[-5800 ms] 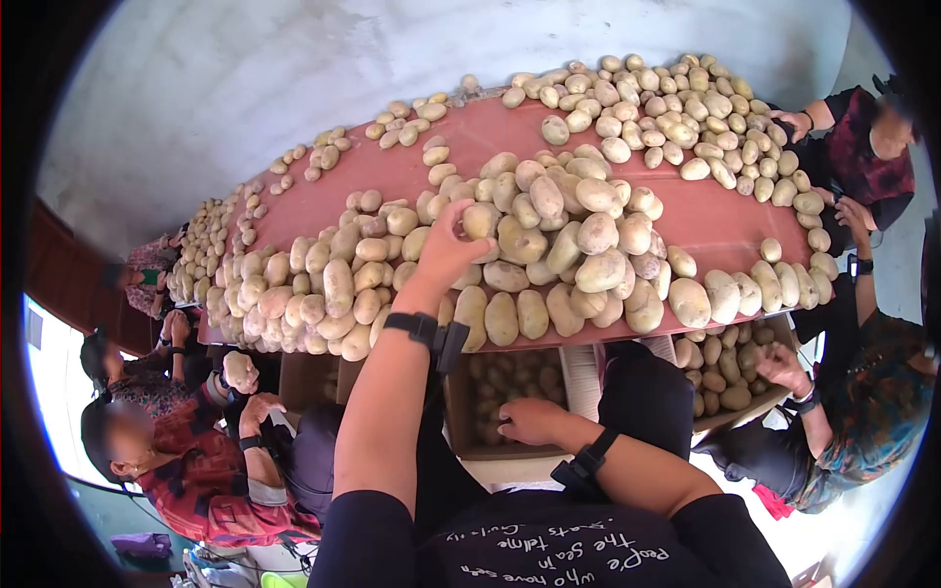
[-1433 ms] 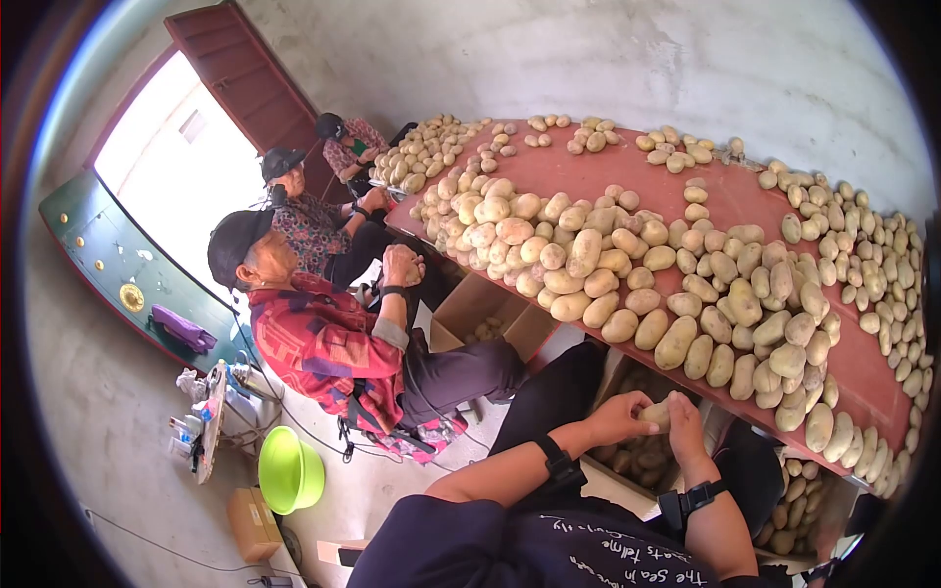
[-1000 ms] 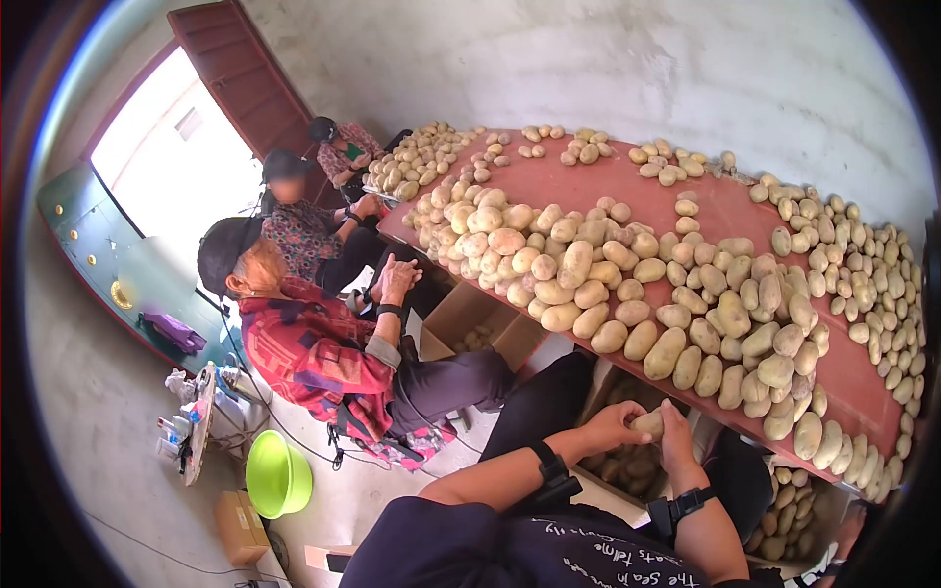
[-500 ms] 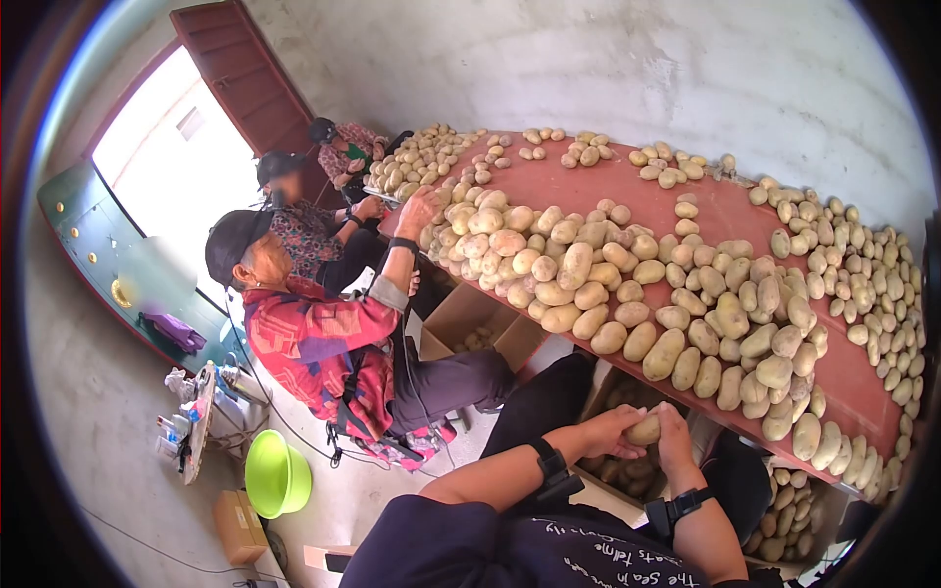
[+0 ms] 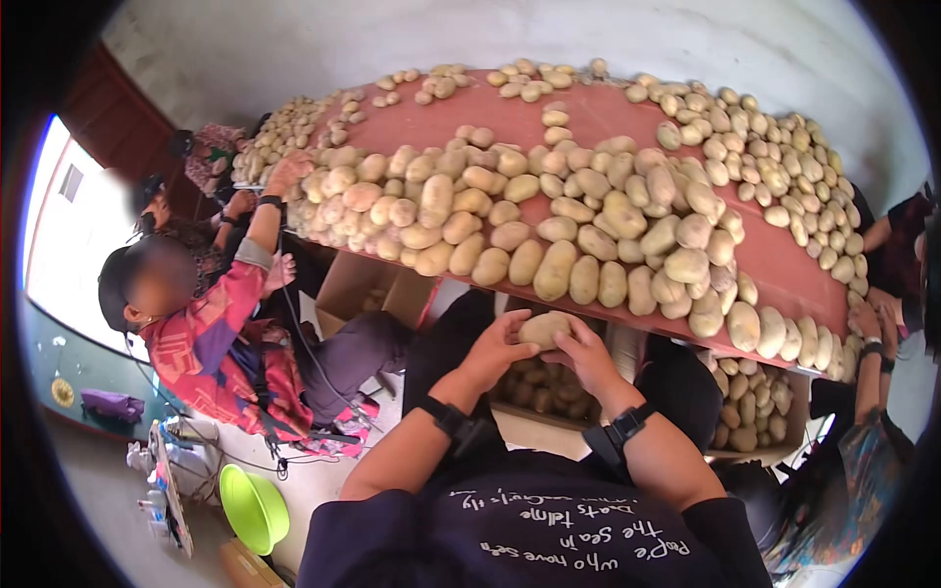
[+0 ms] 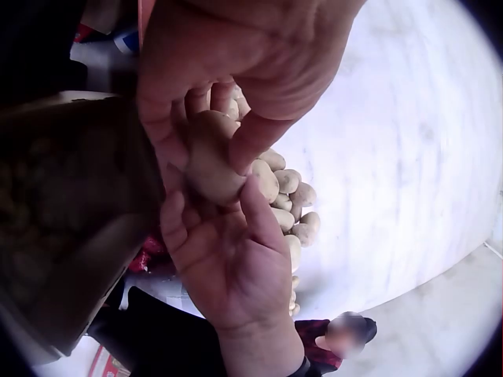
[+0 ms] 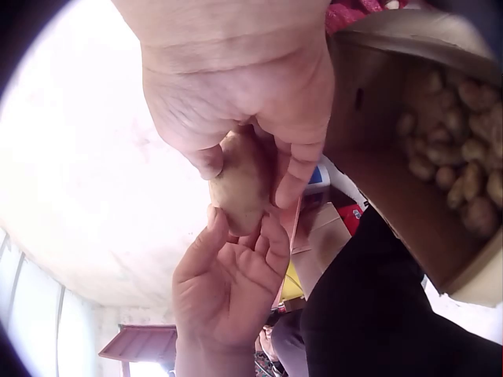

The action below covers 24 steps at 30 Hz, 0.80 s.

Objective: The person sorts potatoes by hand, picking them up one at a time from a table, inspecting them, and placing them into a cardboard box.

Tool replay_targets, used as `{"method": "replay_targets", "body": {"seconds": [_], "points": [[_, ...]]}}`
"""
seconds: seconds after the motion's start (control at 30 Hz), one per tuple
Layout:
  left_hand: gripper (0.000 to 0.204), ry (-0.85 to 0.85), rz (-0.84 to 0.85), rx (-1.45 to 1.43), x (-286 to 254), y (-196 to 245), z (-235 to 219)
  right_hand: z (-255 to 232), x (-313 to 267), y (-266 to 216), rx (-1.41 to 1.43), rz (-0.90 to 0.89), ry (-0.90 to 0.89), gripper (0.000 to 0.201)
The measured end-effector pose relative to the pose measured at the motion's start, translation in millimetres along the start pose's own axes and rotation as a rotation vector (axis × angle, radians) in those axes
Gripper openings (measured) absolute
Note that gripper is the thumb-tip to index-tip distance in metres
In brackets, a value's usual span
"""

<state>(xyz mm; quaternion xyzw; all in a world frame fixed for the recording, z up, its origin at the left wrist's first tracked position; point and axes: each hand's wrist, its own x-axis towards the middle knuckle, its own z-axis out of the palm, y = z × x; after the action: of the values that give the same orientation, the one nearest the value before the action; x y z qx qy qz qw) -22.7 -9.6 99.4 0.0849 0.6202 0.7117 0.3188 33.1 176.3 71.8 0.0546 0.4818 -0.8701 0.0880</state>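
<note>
1. A single potato sits at the centre of the frame, just off the near edge of the red table.
2. The left hand grips its left end, fingers partly curled; the right hand pinches its right end.
3. The step in hand seems to be two-handed handling; the next move probably calls for one hand to bear it alone while the other releases.

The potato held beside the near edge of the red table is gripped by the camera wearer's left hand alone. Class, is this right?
Not quite: the left hand and the right hand both grip the potato beside the near edge of the red table, as the head view shows.
</note>
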Motion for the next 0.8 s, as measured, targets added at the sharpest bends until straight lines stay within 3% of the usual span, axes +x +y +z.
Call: {"method": "replay_targets", "body": {"seconds": [0.13, 0.43, 0.6, 0.8], "points": [[0.054, -0.043, -0.181, -0.062, -6, 18, 0, 1, -2, -2, -0.032, -0.018, -0.011, 0.044], [0.035, 0.032, -0.041, 0.302, 0, 11, -1, 2, -5, -8, -0.153, -0.018, -0.036, 0.047], [0.054, -0.117, -0.221, 0.026, 2, 20, -7, 4, -3, -7, -0.315, -0.066, -0.035, 0.045], [0.048, -0.067, -0.222, 0.335, 7, 9, -12, -3, 1, 10, -0.54, -0.02, 0.097, 0.041]]}}
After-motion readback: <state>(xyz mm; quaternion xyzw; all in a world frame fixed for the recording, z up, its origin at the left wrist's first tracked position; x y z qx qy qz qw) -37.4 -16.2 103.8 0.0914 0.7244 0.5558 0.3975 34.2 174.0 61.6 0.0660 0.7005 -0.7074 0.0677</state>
